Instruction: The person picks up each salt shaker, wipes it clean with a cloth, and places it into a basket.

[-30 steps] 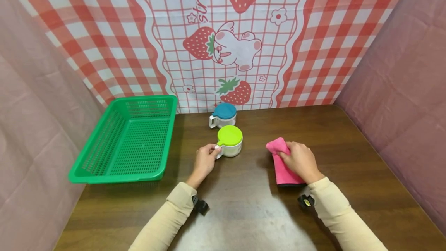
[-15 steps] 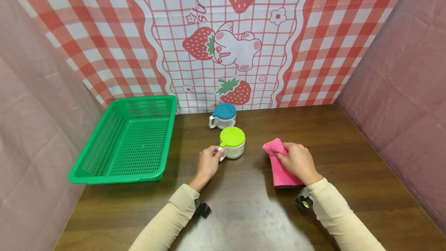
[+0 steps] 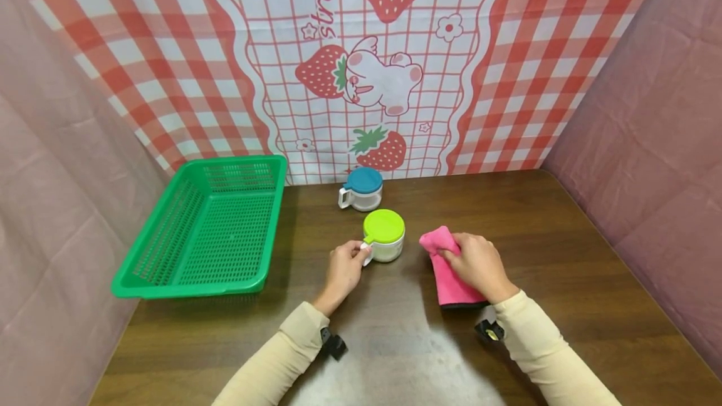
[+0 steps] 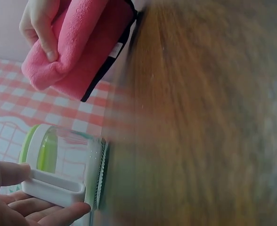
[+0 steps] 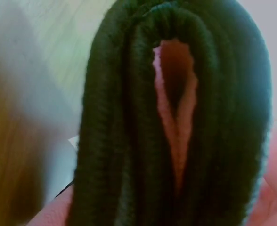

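My left hand (image 3: 345,268) pinches the white handle (image 4: 53,187) of a clear seasoning jar (image 3: 389,250) with a lime-green lid (image 3: 384,225). The jar is upright at the middle of the table; in the left wrist view its ridged base is at or very near the wood. To its right, my right hand (image 3: 476,263) grips a folded pink cloth (image 3: 451,281) with a dark edge, held apart from the jar. The right wrist view is mostly filled by the cloth's folded dark edge (image 5: 105,117). Behind the green-lidded jar stands a similar one with a blue lid (image 3: 364,180).
A green plastic basket (image 3: 273,218) with perforated walls stands at the left of the wooden table (image 3: 564,255). A red-checked strawberry cloth (image 3: 519,80) hangs behind, close to the blue-lidded jar. Pink drapes (image 3: 648,99) flank both sides.
My left hand has moved the green-lidded jar right and slightly toward me. My right hand has shifted a little left with the cloth, so the two are closer. Basket and blue-lidded jar stay put.
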Motion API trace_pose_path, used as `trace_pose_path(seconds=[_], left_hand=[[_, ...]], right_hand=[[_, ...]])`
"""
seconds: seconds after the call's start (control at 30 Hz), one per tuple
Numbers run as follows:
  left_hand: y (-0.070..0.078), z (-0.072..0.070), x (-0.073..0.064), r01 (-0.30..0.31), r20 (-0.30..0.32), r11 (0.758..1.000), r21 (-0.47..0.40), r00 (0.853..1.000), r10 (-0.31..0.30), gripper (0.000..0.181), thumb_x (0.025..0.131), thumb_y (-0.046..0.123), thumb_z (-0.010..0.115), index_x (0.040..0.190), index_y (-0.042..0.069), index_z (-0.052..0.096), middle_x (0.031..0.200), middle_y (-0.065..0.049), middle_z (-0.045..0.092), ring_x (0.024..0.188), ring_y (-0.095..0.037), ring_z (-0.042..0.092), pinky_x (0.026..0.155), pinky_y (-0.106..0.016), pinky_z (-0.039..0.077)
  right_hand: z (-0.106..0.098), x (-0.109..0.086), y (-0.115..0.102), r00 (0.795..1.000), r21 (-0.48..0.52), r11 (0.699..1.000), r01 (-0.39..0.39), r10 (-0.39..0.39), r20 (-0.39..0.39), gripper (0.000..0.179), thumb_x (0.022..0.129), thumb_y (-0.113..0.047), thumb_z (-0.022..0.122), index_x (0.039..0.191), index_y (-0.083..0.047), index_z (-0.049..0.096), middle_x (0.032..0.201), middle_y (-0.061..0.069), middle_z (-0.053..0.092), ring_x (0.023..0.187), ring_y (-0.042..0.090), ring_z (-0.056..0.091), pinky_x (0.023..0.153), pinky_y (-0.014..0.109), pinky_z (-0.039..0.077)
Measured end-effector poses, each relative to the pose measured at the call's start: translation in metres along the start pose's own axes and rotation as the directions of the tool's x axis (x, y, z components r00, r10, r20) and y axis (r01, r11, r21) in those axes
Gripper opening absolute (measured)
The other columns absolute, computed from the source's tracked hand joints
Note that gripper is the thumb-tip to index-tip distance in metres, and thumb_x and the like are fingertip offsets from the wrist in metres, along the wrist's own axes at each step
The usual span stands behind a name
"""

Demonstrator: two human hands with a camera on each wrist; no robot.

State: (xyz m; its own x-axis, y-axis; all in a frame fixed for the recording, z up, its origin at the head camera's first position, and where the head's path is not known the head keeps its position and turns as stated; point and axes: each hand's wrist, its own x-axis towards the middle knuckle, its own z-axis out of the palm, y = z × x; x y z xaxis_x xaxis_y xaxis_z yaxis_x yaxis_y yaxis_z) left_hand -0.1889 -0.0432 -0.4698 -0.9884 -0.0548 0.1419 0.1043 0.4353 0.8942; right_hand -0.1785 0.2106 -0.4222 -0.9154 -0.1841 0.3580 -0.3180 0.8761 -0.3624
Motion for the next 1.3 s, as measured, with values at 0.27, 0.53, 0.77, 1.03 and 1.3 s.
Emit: trace_pose_path(seconds=[0.27, 0.53, 0.77, 1.03, 1.3], left_hand=[[0.001, 0.005, -0.003, 0.018, 0.017, 1.000, -0.025, 1.000, -0.018, 0.017, 0.089, 0.011, 0.068, 0.095, -0.004, 0.072, 0.085, -0.017, 0.075, 0.073, -0.017, 0.067, 0.063, -0.024, 0.051], [0.001, 0.010, -0.004, 0.025, 0.014, 0.999, -0.043, 1.000, -0.025, 0.016, 0.089, 0.010, 0.068, 0.094, -0.004, 0.072, 0.085, -0.018, 0.074, 0.074, -0.018, 0.068, 0.063, -0.024, 0.052], [0.002, 0.012, -0.005, 0.039, 0.012, 0.998, -0.049, 0.999, -0.038, 0.015, 0.088, 0.010, 0.069, 0.092, -0.004, 0.072, 0.084, -0.017, 0.074, 0.072, -0.016, 0.067, 0.062, -0.023, 0.051], [0.004, 0.012, -0.005, 0.068, 0.028, 0.996, -0.058, 0.997, -0.066, 0.019, 0.086, 0.014, 0.072, 0.094, -0.003, 0.072, 0.082, -0.016, 0.074, 0.069, -0.014, 0.066, 0.060, -0.023, 0.051], [0.006, 0.011, -0.004, 0.076, 0.033, 0.995, -0.058, 0.997, -0.074, 0.018, 0.084, 0.013, 0.073, 0.093, -0.003, 0.072, 0.080, -0.016, 0.074, 0.068, -0.014, 0.066, 0.060, -0.022, 0.050]], right_hand=[[-0.001, -0.001, -0.007, 1.000, -0.012, 1.000, 0.017, -0.017, -0.016, 0.018, 0.080, -0.018, 0.077, 0.085, -0.002, 0.071, 0.078, 0.017, 0.071, 0.072, 0.039, 0.066, 0.065, 0.053, 0.049], [-0.001, -0.002, -0.013, 1.000, 0.016, 1.000, 0.013, -0.012, -0.023, 0.018, 0.080, -0.021, 0.078, 0.084, -0.005, 0.071, 0.077, 0.015, 0.071, 0.068, 0.036, 0.065, 0.062, 0.052, 0.049], [0.002, -0.002, -0.015, 0.999, -0.009, 0.999, 0.040, -0.040, -0.019, 0.018, 0.078, -0.019, 0.078, 0.070, -0.009, 0.065, 0.067, 0.010, 0.066, 0.060, 0.030, 0.060, 0.058, 0.047, 0.047], [0.003, -0.001, -0.017, 1.000, -0.016, 0.999, 0.028, -0.028, 0.015, 0.017, 0.074, -0.016, 0.076, 0.067, -0.010, 0.062, 0.058, 0.002, 0.054, 0.053, 0.019, 0.046, 0.051, 0.035, 0.039], [0.005, -0.002, -0.019, 0.996, 0.007, 0.996, 0.084, -0.084, -0.009, 0.022, 0.077, -0.014, 0.078, 0.065, -0.008, 0.061, 0.055, 0.001, 0.052, 0.052, 0.018, 0.046, 0.054, 0.036, 0.042]])
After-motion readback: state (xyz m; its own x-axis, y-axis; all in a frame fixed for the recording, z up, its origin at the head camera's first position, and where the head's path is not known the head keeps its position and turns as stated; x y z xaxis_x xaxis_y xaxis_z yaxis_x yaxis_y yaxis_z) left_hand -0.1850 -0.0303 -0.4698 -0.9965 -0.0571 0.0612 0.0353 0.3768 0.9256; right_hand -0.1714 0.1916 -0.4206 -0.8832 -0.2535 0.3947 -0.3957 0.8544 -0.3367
